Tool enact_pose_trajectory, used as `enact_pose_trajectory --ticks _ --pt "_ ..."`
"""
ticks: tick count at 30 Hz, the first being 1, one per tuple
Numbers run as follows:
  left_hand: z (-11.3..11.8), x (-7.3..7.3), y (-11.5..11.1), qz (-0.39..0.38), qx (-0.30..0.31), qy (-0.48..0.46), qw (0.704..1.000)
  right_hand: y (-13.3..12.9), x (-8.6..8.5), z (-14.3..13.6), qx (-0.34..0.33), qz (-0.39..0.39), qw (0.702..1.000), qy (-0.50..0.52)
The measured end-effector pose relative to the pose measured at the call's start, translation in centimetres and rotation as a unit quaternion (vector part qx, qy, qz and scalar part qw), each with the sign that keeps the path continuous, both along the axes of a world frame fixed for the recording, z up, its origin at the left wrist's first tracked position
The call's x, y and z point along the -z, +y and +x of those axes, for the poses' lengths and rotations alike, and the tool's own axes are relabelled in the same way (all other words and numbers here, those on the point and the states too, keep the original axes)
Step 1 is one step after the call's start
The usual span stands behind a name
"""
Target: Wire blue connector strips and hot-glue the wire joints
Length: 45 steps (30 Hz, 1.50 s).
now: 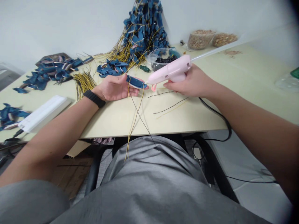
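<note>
My left hand point(116, 88) holds a small blue piece point(135, 82) with a pale edge, gripped near the thumb and lying over the fingers. Yellow and black wires point(137, 115) hang from it past the table edge. In my right hand point(190, 81) is a pink glue gun point(169, 71), its nozzle right at the blue piece's right end. A long clear glue stick point(217, 49) sticks out of the gun's back. Whether the nozzle touches the piece, I cannot tell. Loose black wires point(171, 105) lie on the table below the gun.
Behind stands a tall heap of blue pieces with wires point(146, 31). A clear tub of black bits point(163, 59) is beside it. Yellow wires point(84, 84), a white box point(45, 112) and more blue pieces point(49, 73) lie left. Two tubs point(201, 40) stand back right. A black cord point(225, 119) trails right.
</note>
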<state>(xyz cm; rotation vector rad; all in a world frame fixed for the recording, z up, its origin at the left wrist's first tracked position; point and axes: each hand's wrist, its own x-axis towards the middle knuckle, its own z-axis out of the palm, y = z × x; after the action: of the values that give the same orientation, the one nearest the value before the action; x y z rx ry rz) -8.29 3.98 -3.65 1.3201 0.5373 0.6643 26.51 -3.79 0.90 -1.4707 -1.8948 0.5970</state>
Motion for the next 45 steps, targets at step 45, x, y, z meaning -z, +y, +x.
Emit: enact_pose_trajectory --ticks 45 --pt "-0.6 -0.2 0.3 0.022 0.033 0.011 0.999 0.9 1.1 0.6 -0.016 0.041 0.999 -0.013"
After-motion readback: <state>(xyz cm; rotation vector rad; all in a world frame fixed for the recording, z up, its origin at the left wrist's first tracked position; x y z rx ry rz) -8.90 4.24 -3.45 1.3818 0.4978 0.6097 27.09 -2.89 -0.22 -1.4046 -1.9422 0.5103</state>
